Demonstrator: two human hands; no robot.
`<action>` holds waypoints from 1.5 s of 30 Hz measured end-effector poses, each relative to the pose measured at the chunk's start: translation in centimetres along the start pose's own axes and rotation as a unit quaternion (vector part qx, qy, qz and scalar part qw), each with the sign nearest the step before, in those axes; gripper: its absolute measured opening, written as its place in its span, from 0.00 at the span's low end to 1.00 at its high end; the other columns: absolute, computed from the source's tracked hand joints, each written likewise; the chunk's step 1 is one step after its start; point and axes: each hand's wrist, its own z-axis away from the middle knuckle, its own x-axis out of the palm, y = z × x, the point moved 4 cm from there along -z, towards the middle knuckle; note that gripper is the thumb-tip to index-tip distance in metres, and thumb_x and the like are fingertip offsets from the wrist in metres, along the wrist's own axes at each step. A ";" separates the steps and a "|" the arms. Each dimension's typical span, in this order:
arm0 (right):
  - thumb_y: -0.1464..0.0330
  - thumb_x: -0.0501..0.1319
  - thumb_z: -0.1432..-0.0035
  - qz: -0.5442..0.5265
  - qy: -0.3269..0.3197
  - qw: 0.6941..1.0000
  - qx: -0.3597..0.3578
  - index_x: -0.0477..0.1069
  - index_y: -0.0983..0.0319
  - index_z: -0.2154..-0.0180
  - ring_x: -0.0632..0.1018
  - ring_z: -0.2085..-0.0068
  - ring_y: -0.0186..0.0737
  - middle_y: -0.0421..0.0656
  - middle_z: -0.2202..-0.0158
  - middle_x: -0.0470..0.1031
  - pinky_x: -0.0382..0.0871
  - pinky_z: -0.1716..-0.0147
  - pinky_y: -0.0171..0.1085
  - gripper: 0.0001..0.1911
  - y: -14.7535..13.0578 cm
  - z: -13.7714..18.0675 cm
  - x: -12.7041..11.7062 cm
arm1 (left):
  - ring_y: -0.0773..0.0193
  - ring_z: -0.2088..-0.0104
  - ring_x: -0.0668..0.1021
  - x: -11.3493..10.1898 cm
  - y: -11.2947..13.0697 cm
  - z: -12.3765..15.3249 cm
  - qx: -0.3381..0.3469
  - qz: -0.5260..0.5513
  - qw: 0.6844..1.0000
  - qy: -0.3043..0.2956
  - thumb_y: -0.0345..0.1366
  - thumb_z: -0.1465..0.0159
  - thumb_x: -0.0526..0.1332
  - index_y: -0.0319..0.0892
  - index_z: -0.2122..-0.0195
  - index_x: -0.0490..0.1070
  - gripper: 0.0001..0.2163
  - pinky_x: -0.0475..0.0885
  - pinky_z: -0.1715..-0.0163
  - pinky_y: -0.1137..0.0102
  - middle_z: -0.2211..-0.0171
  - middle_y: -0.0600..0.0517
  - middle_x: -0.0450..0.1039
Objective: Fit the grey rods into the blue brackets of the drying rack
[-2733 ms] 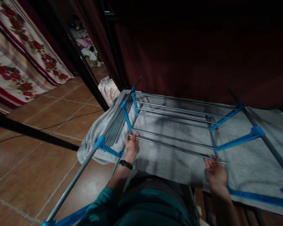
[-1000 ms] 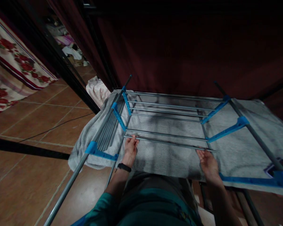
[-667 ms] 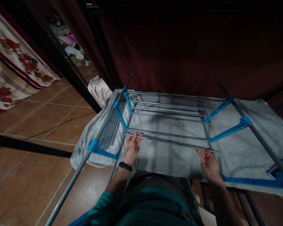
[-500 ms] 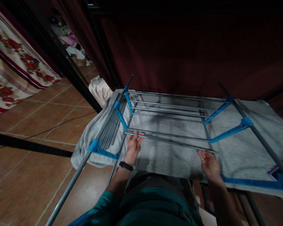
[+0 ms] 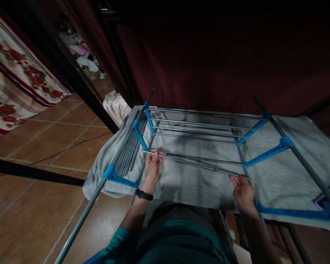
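Observation:
A clothes drying rack with grey metal rods and blue plastic brackets [image 5: 269, 153] stands in front of me, over a grey towel [image 5: 198, 179]. A loose grey rod [image 5: 195, 163] lies slanted across the rack's near side. My left hand [image 5: 151, 169], with a dark band on the wrist, grips the rod's left end. Fingers of my right hand [image 5: 243, 192] are curled round its right end. Several fixed rods [image 5: 198, 126] run parallel further back.
Brown tiled floor [image 5: 38, 146] spreads to the left, crossed by a black bar [image 5: 35, 172] and a thin cable. A flowered cloth [image 5: 19, 80] hangs at far left. A dark red curtain [image 5: 214, 62] fills the back. A folded pale cloth [image 5: 117, 104] lies by the rack's far left corner.
The rod's left end has lifted and shifted back a little toward the neighbouring fixed rod, so it now lies more slanted. Both hands have stayed on its ends.

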 end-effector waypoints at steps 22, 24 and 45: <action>0.73 0.68 0.52 -0.035 -0.016 0.995 0.093 0.71 0.60 0.68 0.82 0.67 0.33 0.39 0.70 0.77 0.82 0.60 0.31 0.08 0.0 -0.2 -0.6 | 0.58 0.59 0.84 8.2 6.3 3.2 0.105 -0.060 0.988 -0.100 0.42 0.37 0.71 0.47 0.51 0.72 0.15 0.77 0.61 0.67 0.64 0.51 0.80; 0.76 0.67 0.55 -0.044 -0.016 0.995 0.085 0.72 0.60 0.68 0.82 0.68 0.32 0.37 0.70 0.76 0.82 0.59 0.31 0.11 -0.1 0.2 -0.2 | 0.59 0.59 0.84 8.2 7.1 3.1 0.124 -0.064 0.985 -0.102 0.42 0.37 0.71 0.47 0.51 0.72 0.16 0.76 0.62 0.68 0.64 0.51 0.80; 0.64 0.72 0.54 0.074 -0.121 0.985 0.095 0.77 0.58 0.62 0.83 0.64 0.41 0.43 0.65 0.82 0.82 0.59 0.38 0.15 0.1 4.1 3.7 | 0.59 0.59 0.83 9.0 4.8 3.7 0.093 -0.095 0.982 -0.135 0.43 0.38 0.71 0.46 0.50 0.73 0.17 0.75 0.59 0.67 0.63 0.50 0.81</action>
